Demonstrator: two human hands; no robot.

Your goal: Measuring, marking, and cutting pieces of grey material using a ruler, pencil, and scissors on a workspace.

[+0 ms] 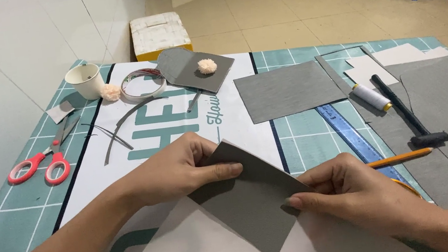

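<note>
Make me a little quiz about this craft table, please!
1. True or false: both hands are pinching the same grey sheet.
2. Which thing lies closest to the paper cup? A) the scissors B) the tape roll C) the pencil
3. What sits on the grey cutout at the far side of the table?

Key
1. True: the left hand grips its upper left edge and the right hand its right edge.
2. B, the tape roll.
3. A fluffy pompom.
</note>
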